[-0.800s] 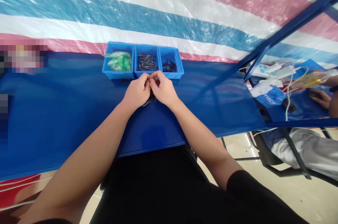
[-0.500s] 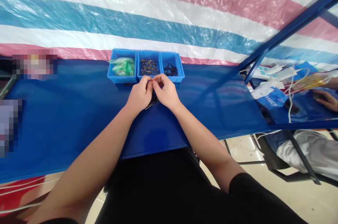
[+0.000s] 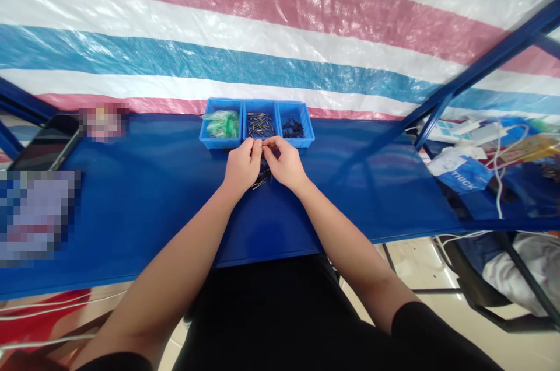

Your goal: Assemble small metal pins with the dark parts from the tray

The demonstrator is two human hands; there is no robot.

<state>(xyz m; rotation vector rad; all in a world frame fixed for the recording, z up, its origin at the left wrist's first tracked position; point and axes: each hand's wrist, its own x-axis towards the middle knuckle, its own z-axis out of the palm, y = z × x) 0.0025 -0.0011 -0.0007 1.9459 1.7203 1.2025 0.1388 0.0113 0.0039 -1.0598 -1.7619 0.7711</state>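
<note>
- Left hand (image 3: 242, 165) and right hand (image 3: 285, 163) meeting fingertip to fingertip over the blue desk (image 3: 144, 196), as half a second ago; pinching something too small to identify.
- Loose metal pins (image 3: 261, 180) on the desk beneath the hands, unmoved.
- Just beyond: green-parts bin (image 3: 221, 126), metal-pins bin (image 3: 259, 125), black-parts bin (image 3: 294, 127), side by side.
- Only change: view shifted, the work itself at the same stage.

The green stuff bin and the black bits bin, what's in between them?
In the head view, a blue bin of small metal pins sits between the green-parts bin and the black-parts bin.
</note>
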